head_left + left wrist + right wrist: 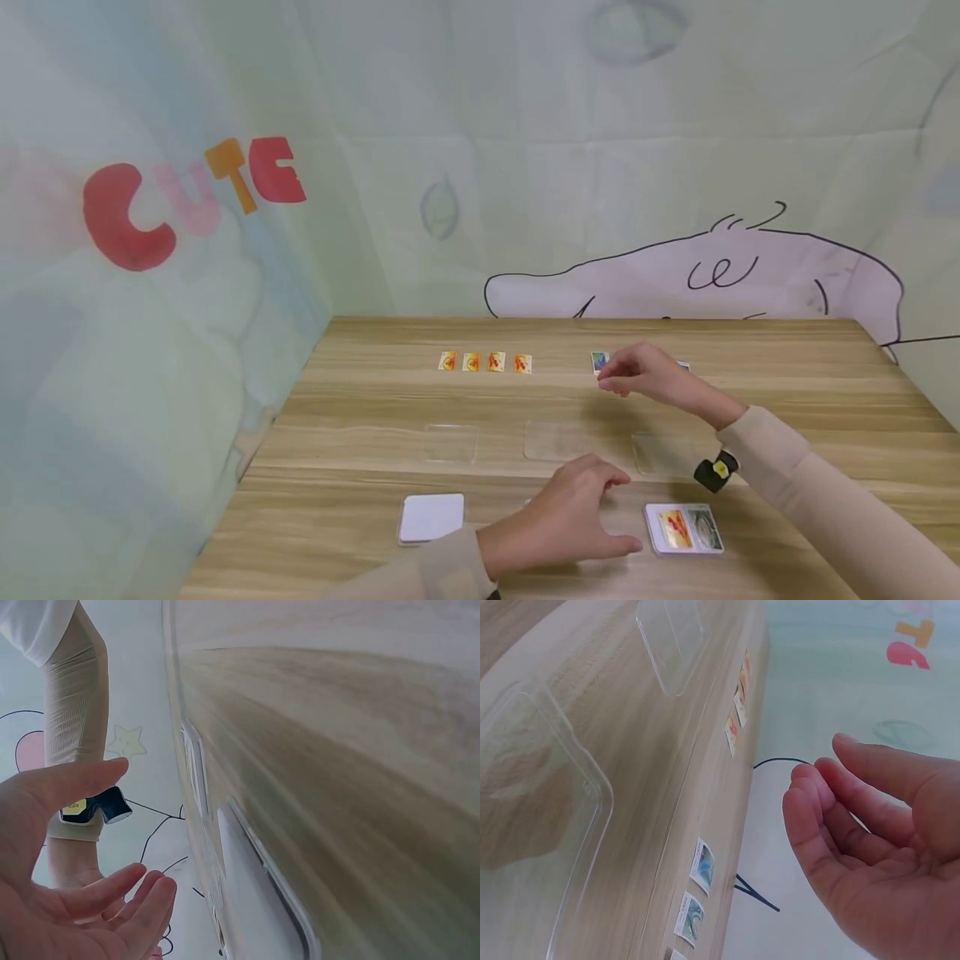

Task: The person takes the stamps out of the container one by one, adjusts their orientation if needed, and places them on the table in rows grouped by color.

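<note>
My right hand (643, 375) is over the back of the table, beside a blue-green stamp (599, 362). Its fingers curve loosely toward the thumb, with nothing between them in the right wrist view. Two blue-green stamps, one of them a swirled stamp (689, 919), lie below that hand, and the edge of another shows. My left hand (558, 517) hovers near the front, thumb and fingers spread, holding nothing. On its right is a white stack (684, 529) bearing an orange stamp (675, 529) and a grey-green stamp (703, 529). To its left sits a blank white stack (431, 518).
Several orange stamps (497, 362) lie in a row at the back left. Across the middle are three transparent shallow trays: a left tray (450, 443), a middle tray (553, 440) and a right tray (652, 454). A printed cloth wall (390, 233) borders the table's back and left.
</note>
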Tool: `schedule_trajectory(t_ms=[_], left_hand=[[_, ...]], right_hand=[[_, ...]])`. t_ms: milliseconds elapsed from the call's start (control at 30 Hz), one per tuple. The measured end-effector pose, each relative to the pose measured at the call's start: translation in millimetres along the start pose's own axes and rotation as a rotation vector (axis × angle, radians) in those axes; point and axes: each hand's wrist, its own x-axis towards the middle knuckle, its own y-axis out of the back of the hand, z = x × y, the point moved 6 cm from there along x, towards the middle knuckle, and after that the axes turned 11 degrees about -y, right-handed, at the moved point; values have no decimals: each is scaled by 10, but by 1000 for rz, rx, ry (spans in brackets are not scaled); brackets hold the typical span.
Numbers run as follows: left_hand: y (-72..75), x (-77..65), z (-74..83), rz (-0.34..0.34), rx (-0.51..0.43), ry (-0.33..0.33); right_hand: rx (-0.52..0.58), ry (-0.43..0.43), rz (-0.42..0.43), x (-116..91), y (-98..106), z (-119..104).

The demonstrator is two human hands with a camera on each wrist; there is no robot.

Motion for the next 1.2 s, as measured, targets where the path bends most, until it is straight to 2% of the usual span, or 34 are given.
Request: schedule_trajectory(t_ms=[400, 700, 900, 1200], left_hand=[[-94, 116, 66, -7, 15, -14], [-168, 219, 167, -25, 81, -25], [-229, 289, 210, -37, 109, -42], [-324, 354, 208, -77, 129, -12]], right_hand=[[-2, -69, 27, -300, 96, 112], [14, -139, 66, -535, 183, 237], [22, -126, 66, -669, 227, 303], [43, -178, 51, -872, 242, 454]])
